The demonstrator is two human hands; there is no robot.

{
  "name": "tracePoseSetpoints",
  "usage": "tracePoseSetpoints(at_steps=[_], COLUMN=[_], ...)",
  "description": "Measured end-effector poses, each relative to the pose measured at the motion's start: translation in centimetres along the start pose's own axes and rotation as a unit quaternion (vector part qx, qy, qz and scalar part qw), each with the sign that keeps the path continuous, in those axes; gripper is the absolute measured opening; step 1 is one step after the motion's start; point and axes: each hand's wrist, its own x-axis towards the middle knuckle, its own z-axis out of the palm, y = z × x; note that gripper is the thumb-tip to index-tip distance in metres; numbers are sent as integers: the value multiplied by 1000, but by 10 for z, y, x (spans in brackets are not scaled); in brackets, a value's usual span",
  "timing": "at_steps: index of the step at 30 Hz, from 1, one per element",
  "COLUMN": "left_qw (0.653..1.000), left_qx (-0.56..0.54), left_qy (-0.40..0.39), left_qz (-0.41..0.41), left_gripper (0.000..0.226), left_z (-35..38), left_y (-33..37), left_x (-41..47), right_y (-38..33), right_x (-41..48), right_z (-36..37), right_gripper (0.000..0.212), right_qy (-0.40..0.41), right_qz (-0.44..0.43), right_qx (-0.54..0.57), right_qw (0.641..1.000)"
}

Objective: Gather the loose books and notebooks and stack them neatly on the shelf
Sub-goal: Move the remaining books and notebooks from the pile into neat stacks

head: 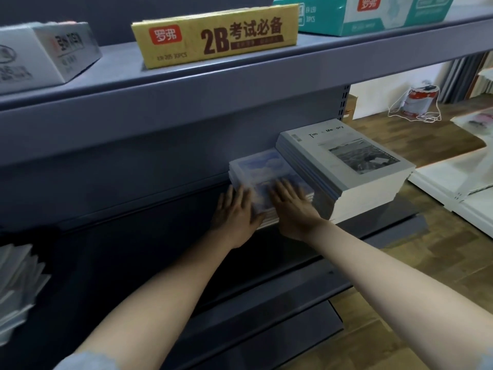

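dark grey shelf point(160, 198), blue notebook stack point(262, 172) touching taller grey book stack point(354, 166)

The grey-blue metal shelf point(186, 97) in front of me has a matt painted finish, smooth and without shine. The small stack of blue cloud-print notebooks point(264, 169) seems to have slick, faintly glossy covers, though blur softens them. Just beside it, the tall stack of grey-covered notebooks point(354, 156) shows matt paper covers and plain white page edges. Above, the yellow cardboard box point(216, 36) looks dull and slightly rough, while the teal cardboard carton point(373, 14) carries a light sheen. The brown wood-grain floor point(400, 263) looks smooth and low-gloss.
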Motion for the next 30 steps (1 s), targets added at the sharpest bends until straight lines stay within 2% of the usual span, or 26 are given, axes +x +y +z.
tracePoseSetpoints(at_steps=[3,8,11,17,27,30], left_qw=[997,993,989,969,916,917], left_qx=[52,66,68,75,38,34], left_qy=[-29,-11,7,-13,6,5], left_qz=[-57,-99,-129,-235,-399,-399], left_gripper=[77,70,67,65,70,75], left_z=[-1,-13,-21,-25,-24,-22], left_y=[-34,-79,-106,-175,-249,-257], left_x=[-27,-75,-113,-197,-317,-335], right_y=[-35,-104,-148,-238,-350,-382], right_x=[-4,2,4,-3,-14,-13], right_z=[-2,-9,-10,-1,2,2], right_gripper=[84,79,74,72,69,64], right_qy=[21,68,72,52,27,41], right_qz=[-75,-179,-230,-314,-400,-409], right_qx=[-23,20,33,30,18,31], right_qw=[997,981,970,948,916,911])
